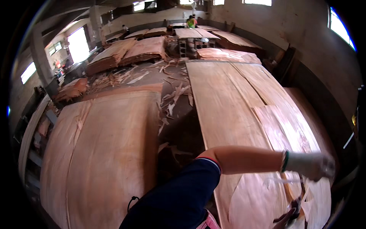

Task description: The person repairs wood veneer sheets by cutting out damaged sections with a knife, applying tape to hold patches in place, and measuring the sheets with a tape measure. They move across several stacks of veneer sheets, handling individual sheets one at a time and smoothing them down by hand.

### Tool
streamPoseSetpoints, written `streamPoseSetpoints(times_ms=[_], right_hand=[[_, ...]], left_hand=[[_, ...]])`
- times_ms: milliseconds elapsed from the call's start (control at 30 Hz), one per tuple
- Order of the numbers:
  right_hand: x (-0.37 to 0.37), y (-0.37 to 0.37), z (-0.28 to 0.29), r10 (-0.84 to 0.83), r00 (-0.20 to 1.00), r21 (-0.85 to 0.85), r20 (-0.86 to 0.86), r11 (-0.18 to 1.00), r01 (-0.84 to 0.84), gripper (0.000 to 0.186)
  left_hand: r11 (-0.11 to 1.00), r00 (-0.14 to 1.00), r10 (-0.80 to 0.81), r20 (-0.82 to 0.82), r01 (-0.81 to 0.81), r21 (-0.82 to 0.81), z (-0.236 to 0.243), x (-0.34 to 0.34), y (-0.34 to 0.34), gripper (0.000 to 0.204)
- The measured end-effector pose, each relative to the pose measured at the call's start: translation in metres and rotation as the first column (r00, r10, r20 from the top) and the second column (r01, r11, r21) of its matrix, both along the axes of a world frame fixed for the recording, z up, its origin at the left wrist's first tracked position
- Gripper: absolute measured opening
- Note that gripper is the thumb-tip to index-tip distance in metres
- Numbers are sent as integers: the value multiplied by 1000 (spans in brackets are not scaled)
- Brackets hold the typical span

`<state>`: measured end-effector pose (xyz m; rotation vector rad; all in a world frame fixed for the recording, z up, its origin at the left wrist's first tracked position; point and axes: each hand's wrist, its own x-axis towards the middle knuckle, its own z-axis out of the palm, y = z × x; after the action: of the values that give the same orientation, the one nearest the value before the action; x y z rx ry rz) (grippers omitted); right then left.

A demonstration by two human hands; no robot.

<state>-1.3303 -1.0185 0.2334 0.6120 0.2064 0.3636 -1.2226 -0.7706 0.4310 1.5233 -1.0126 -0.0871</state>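
My left arm, in a dark blue sleeve, reaches across to the right over a wide stack of thin wood veneer sheets (228, 110). My left hand (312, 166), in a pale glove with a green cuff, is closed above the stack's right side; motion smears it, and what it grips is unclear. Low at the right, my right hand (284, 219) is partly in view, its fingers around a dark object (295, 206) I cannot make out. Between the hands lie torn veneer edges (305, 202) with dark gaps. A smaller pinkish veneer piece (274, 122) overlaps the top sheet.
Another veneer stack (110, 141) stands to the left, across a narrow aisle (179, 129) littered with veneer scraps (177, 95). Further stacks (145, 49) fill the back. A person in a bright green top (190, 23) stands far off. A wall (305, 42) runs along the right.
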Motion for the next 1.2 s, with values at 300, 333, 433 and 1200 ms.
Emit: streamPoseSetpoints(times_ms=[300, 333, 433, 1200], right_hand=[[-77, 174, 79, 194, 830, -739, 524, -381, 555, 15], [-78, 175, 69, 91, 860, -729, 502, -490, 477, 17], [-76, 189, 69, 95, 936, -826, 338, -447, 344, 20], [-19, 349, -142, 35, 994, -642, -103, -766, -39, 16]], left_hand=[[993, 987, -86, -139, 74, -94, -30, -114, 62, 25], [981, 1000, -9, 27, 14, -195, -39, -110, 67, 35], [951, 957, 257, 135, -226, -212, -74, -99, 110, 87], [936, 795, 337, -505, -225, 271, -385, 71, 219, 3]])
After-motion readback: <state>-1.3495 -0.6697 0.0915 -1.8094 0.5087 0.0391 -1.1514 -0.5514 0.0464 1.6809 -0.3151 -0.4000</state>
